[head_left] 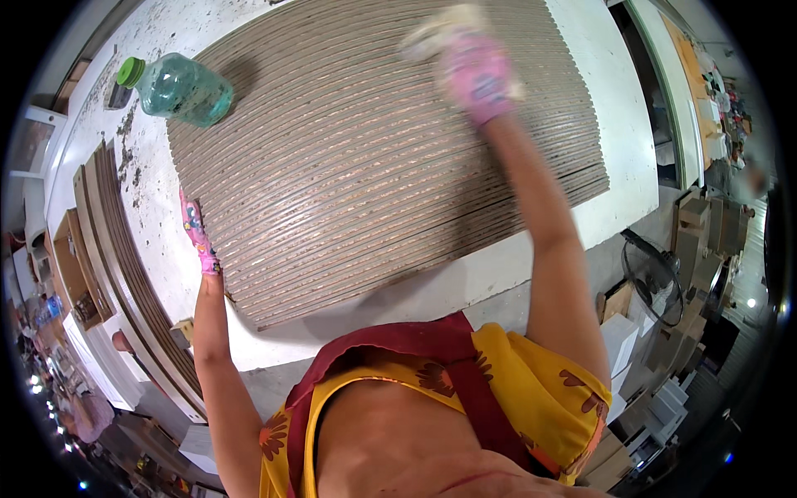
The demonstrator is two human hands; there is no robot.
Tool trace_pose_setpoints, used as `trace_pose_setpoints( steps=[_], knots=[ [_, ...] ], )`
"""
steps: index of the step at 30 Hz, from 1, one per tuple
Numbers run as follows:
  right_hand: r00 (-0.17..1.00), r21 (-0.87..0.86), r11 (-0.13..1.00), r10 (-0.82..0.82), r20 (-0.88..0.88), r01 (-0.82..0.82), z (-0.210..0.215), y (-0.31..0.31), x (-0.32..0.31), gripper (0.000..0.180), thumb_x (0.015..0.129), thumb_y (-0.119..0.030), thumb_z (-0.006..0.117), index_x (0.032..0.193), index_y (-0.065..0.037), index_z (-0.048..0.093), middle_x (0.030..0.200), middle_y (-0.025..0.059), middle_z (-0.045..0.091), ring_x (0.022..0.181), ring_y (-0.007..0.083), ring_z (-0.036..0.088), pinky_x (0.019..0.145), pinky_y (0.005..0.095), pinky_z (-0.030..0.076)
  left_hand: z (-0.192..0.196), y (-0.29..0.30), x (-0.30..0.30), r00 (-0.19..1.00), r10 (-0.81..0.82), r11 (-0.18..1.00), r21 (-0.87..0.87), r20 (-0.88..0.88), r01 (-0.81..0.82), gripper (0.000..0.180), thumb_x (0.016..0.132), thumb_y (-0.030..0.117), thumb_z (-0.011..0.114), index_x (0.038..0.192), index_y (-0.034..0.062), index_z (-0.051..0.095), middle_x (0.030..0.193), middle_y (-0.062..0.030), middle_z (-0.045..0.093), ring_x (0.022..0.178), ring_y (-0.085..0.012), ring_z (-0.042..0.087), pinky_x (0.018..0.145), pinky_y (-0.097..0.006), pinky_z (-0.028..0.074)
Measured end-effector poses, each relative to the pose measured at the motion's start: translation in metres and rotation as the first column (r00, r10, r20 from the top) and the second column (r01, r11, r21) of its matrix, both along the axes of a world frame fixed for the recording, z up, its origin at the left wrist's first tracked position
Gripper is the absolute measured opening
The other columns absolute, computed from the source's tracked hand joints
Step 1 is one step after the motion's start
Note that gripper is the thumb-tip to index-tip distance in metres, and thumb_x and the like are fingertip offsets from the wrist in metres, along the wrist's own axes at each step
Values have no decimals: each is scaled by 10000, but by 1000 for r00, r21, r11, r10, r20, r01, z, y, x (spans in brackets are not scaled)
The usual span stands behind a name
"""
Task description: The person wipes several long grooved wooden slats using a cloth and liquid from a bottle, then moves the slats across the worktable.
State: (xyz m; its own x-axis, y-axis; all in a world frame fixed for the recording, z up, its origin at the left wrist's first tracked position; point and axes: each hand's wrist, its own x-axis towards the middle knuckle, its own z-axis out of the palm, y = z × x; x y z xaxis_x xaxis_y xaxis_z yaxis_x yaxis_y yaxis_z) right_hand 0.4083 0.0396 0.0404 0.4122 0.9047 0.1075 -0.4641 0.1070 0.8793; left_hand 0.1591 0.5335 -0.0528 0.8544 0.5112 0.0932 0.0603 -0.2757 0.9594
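Pink-gloved right hand (478,76) with bunched pale cloth (432,35) on upper right of brown-grey ribbed strips (357,174), white table (631,158).
Right fingers gripping cloth, motion-blurred; left hand (198,234), patterned pink glove, at strips' left edge, fingers straight, not curled round anything visible. Strips side by side; clear bottle (184,90), green cap (130,72), by their upper-left corner.

No text, label, brand, number or sign is showing legibly: the ribbed strips (357,166) on the bench (629,149) and the green-capped bottle (184,89) are carrying no readable lettering, and the cardboard boxes (693,214) are appearing too small to read.
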Motion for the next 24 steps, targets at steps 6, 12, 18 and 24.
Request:
trace_pose_setpoints(
  steps=[6, 12, 18, 24],
  knots=[
    [666, 862, 271, 549, -504, 429, 19, -26, 67, 299, 853, -302, 449, 1002, -83, 587, 902, 75, 618, 742, 220, 593, 655, 378, 492, 10, -15, 3, 1000, -6, 1000, -25, -6, 5, 525, 960, 293, 382, 1379, -11, 291, 1391, -105, 354, 1268, -198, 335, 1078, -325, 224],
    [84, 706, 367, 853, -515, 606, -21, 170, -25, 198, 787, -221, 544, 937, -127, 632, 925, 108, 619, 844, 285, 604, 775, 433, 478, 29, -43, 13, 993, -26, 991, -133, -118, 11, 505, 967, 264, 361, 1383, -12, 281, 1402, -100, 336, 1277, -199, 319, 1086, -328, 206],
    [178, 626, 364, 752, -634, 690, -41, 81, 64, 210, 870, -235, 470, 889, -79, 610, 765, 53, 607, 679, 170, 591, 604, 308, 509, -16, 25, -13, 1000, 0, 1000, 3, -15, 0, 509, 961, 249, 382, 1379, -23, 285, 1364, -94, 383, 1210, -175, 383, 1034, -283, 268],
    [806, 865, 455, 421, -416, 209, -11, -157, 156, 319, 829, -221, 411, 1026, -76, 616, 1011, 105, 624, 851, 239, 604, 827, 414, 444, -3, -2, 8, 998, -55, 998, -25, -20, 54, 501, 966, 246, 367, 1382, -18, 280, 1376, -101, 366, 1229, -180, 365, 1051, -298, 248]
  ],
)
